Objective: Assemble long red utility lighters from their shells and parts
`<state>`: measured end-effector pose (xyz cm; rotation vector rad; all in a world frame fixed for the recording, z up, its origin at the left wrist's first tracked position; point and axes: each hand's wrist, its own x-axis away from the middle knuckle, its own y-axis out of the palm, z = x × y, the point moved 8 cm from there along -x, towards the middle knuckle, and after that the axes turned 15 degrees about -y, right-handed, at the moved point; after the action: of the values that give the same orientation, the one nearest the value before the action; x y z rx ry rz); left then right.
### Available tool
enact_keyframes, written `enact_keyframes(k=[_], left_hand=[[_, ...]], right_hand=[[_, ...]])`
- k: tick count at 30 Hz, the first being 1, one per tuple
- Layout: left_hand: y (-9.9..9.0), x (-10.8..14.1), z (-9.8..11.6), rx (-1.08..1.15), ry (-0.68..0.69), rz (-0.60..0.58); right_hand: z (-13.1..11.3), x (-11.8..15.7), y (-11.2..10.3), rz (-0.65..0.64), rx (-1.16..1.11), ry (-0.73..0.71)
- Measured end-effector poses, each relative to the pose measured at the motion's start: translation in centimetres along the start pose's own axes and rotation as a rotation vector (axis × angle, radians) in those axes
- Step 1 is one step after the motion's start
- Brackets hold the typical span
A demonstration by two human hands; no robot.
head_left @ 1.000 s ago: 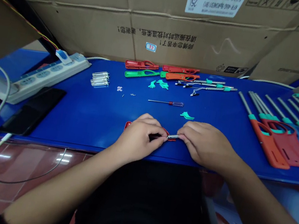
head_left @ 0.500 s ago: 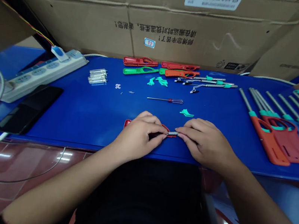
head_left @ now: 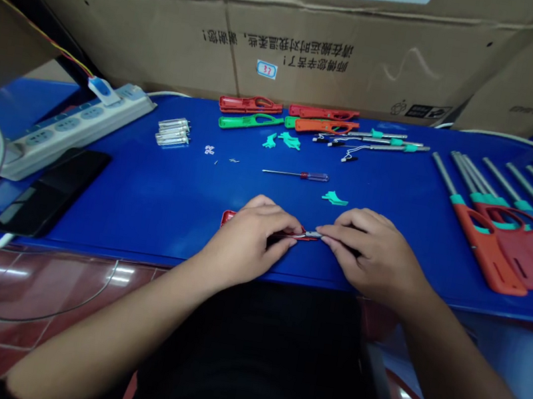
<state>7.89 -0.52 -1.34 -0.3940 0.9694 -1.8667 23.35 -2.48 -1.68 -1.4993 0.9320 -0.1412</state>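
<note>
In the head view, a red lighter casing [head_left: 228, 216] lies at the table's near edge, mostly covered by my left hand [head_left: 247, 240]. The left fingers are closed around the casing, with thumb and fingertips meeting near its right part. A short length of metal tube [head_left: 313, 234] lies along the casing's right end. My right hand [head_left: 374, 253] pinches the tube's right end between thumb and fingers. Whether the tube is seated in the casing cannot be made out. Green plastic trigger pieces [head_left: 335, 198] rest just beyond the right hand.
Beyond the hands lies a screwdriver [head_left: 300, 175]. Further back are casing halves [head_left: 248, 121], metal tubes with wires [head_left: 391, 145] and clear fuel cartridges [head_left: 173, 132]. Several assembled lighters [head_left: 491, 252] lie right; a phone [head_left: 52, 192] and power strip [head_left: 80, 129] lie left.
My right hand has shifted slightly right along the tube, and more of the tube and casing end shows between the hands. The left hand keeps its hold; the camera view has tilted slightly.
</note>
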Motion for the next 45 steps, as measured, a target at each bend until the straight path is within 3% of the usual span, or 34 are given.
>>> enact_keyframes(k=[8, 13, 17, 21, 29, 34, 40, 45], left_hand=[[0.0, 0.0, 0.4, -0.018, 0.015, -0.019], [0.2, -0.1, 0.3, -0.028, 0.009, -0.025], [-0.5, 0.3, 0.4, -0.032, -0.023, 0.039], [-2.1, 1.9, 0.3, -0.144, -0.05, 0.122], [-4.4, 3.3, -2.4, -0.129, -0.114, 0.124], [-4.8, 2.8, -2.7, -0.051, -0.092, 0.121], [-5.3, 2.1, -3.7, 0.013, -0.117, 0.16], [-5.6, 1.9, -3.6, 0.03, -0.123, 0.202]], right_hand=[[0.3, -0.5, -0.2, -0.018, -0.134, 0.112], [0.6, -1.8, 0.2, -0.218, -0.14, 0.177], [0.5, -2.4, 0.1, -0.288, -0.097, 0.168], [0.6, -1.8, 0.1, -0.255, -0.124, 0.2], [1.0, -1.5, -0.6, -0.116, -0.112, 0.174], [4.5, -1.6, -3.1, 0.036, 0.016, 0.342], [7.2, -2.2, -1.3, -0.168, -0.042, 0.397], [4.9, -3.7, -2.1, -0.092, -0.004, 0.277]])
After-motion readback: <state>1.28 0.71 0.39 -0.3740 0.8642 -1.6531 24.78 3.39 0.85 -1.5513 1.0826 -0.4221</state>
